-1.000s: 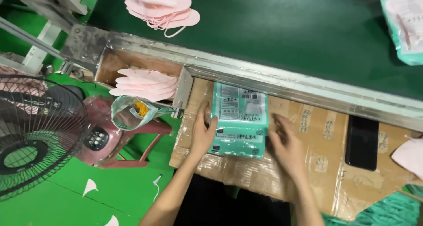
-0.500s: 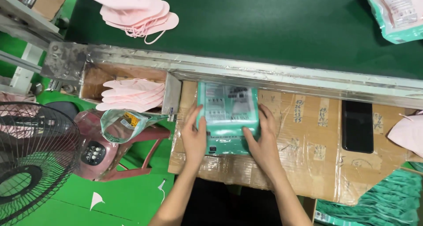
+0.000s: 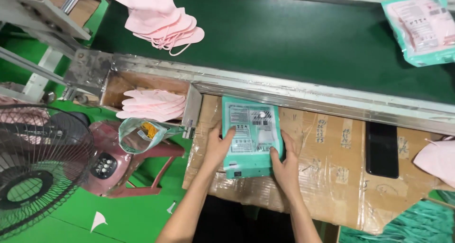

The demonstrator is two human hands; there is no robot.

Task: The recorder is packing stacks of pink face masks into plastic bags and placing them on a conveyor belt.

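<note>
Both hands now closed in on the packs [image 3: 251, 136]: left hand [image 3: 218, 148] flat against the left edge, thumb up along the side; right hand [image 3: 284, 165] cupping the lower right corner, fingers [image 3: 276, 154] curled onto the teal face. Neither hand shut in a fist, both pressed to the stack from opposite sides, nothing else held.

Against a second ago: right hand then lying looser at the right side, stack showing its thick front edge. Half a second ago: both palms already clamped on the sides. Now the same clamp, stack seen almost square from above, top edge up against the rail [image 3: 303, 91] at the far edge of the tabletop [image 3: 327, 176].

Reads as packs squared up and under control, not yet lifted off the cardboard.

Around: green belt [image 3: 294, 39] beyond the rail, loose pink masks [image 3: 163, 22] near its left end, one sealed pouch [image 3: 422, 27] at its right. More masks in the tray [image 3: 189, 111] just left of the stack. Phone [image 3: 382, 149] well right on the tabletop. Fan [image 3: 38, 172] off the left edge.
</note>
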